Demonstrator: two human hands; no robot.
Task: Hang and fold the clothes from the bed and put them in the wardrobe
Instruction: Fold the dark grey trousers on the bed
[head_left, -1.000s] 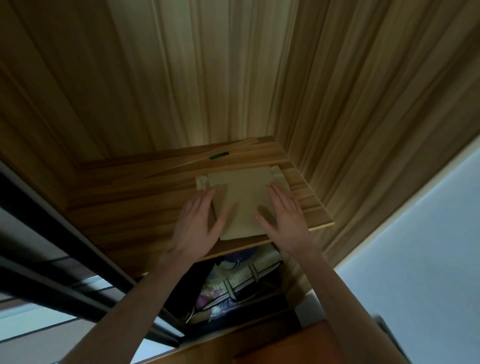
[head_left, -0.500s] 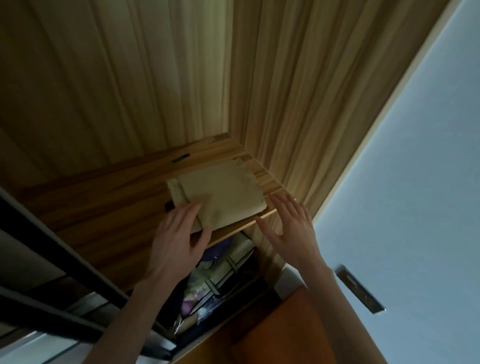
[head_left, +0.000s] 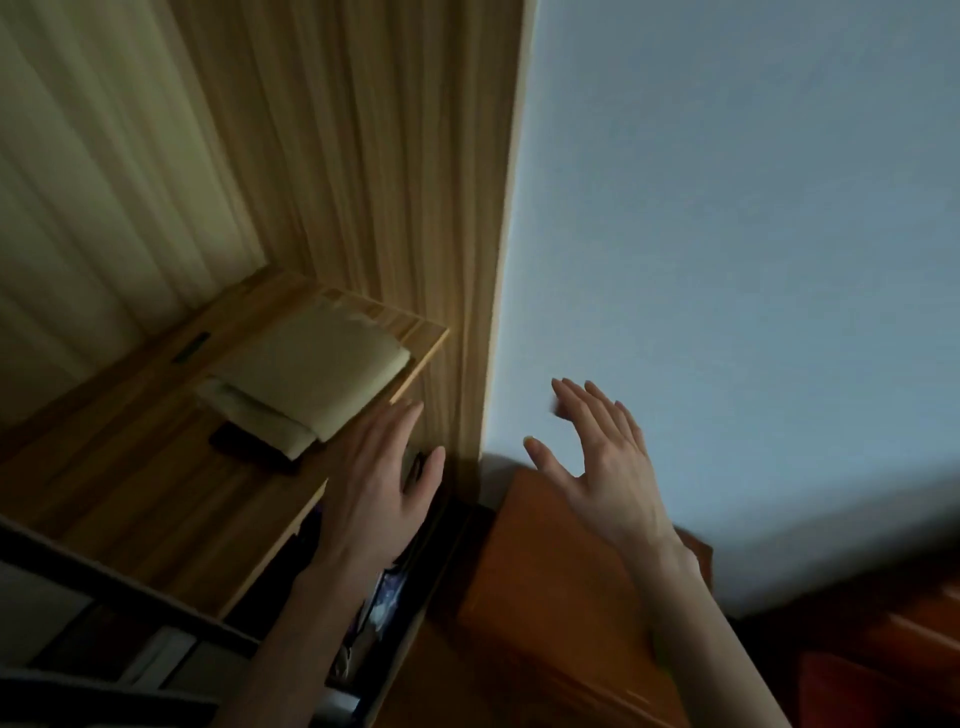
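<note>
Through the head camera, the only view I am getting, I am looking up at a wooden wardrobe shelf (head_left: 171, 483) with a folded beige garment (head_left: 311, 379) lying flat on it at about ten o'clock in the frame, tucked toward the right-hand corner against the wardrobe's side panel (head_left: 415, 208). A small dark object (head_left: 244, 444) is poking out from under the garment's near-left edge; I cannot tell what it is. The left hand (head_left: 379, 499) is hovering at about seven o'clock from centre, just below and to the right of the garment, fingers straight and spread, holding nothing and not touching the cloth. The right hand (head_left: 597, 462) is hanging in front of the pale wall (head_left: 727, 260) at about five o'clock, well apart from the shelf, fingers relaxed and apart, also empty. Below the shelf, dim patterned items (head_left: 387, 597) are showing in a lower compartment, too dark to identify, and reddish-brown wooden furniture (head_left: 545, 597) is sitting at six o'clock. I am judging this one folded piece as placed, since it is lying on the shelf with both hands off it. The bed is out of frame, so I cannot say how many clothes are waiting to be hung or folded.
</note>
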